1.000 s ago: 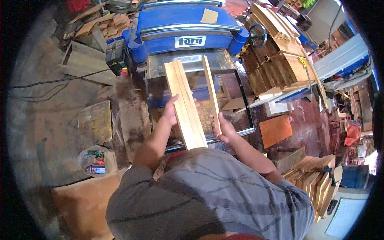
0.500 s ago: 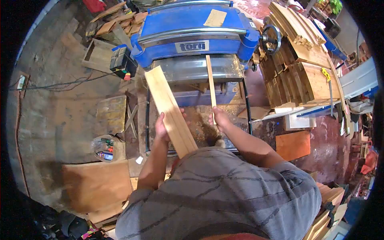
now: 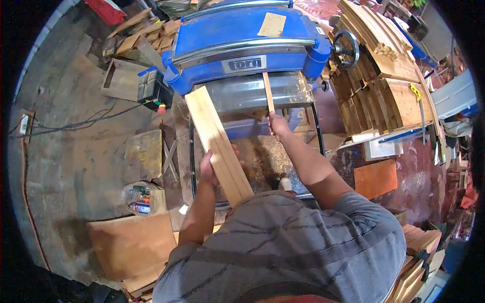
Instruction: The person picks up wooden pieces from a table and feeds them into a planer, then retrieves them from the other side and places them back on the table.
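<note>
One thin strip (image 3: 268, 92) now reaches farther under the front of the single blue machine (image 3: 240, 43), and the right hand (image 3: 278, 125), closed round its near end, has advanced with it; the left hand (image 3: 209, 169) grips one wider length of wood (image 3: 216, 136), slanting beside the strip, though whether several pieces make it I cannot tell; one handwheel (image 3: 354, 49) stands at the machine's right.

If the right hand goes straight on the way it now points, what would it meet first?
Probably the near edge of the metal bed, just ahead of the right hand; if it passes above, then the blue machine. Height is unclear from this view.
</note>
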The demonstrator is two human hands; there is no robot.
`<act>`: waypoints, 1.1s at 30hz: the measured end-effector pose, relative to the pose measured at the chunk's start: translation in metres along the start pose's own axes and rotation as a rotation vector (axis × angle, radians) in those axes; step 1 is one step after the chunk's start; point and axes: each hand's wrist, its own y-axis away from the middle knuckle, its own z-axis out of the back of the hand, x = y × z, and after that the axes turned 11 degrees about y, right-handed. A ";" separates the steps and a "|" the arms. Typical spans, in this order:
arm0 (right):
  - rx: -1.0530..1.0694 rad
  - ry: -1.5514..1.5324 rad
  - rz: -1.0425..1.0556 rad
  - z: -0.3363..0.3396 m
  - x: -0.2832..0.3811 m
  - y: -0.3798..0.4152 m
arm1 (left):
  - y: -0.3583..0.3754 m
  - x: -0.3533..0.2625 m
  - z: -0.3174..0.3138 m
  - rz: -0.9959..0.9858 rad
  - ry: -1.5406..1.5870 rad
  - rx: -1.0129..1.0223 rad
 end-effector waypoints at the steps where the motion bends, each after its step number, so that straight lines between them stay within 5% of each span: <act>1: -0.029 0.051 0.007 -0.001 -0.002 -0.005 | -0.001 0.002 -0.005 -0.053 -0.019 -0.072; 12: -0.074 0.074 0.033 0.008 0.013 -0.034 | 0.026 -0.012 0.000 -0.072 -0.025 0.040; 16: -0.305 0.330 0.149 0.023 -0.039 -0.025 | 0.028 -0.032 0.021 -0.064 -0.085 0.087; 17: -0.102 0.364 0.193 0.011 -0.032 0.027 | 0.024 -0.035 0.024 -0.060 -0.133 0.063; 19: 0.407 0.176 -0.083 -0.027 -0.018 0.135 | 0.016 -0.033 0.019 -0.114 -0.192 0.035; 22: 0.610 0.109 0.044 -0.063 -0.028 0.209 | 0.001 -0.026 0.015 -0.142 -0.229 -0.003; 25: 0.780 0.191 0.045 -0.045 -0.026 0.196 | -0.020 -0.019 0.033 -0.042 -0.168 0.036; 33: 0.625 0.255 0.149 -0.018 -0.039 0.207 | -0.046 0.001 0.069 0.093 -0.153 -0.134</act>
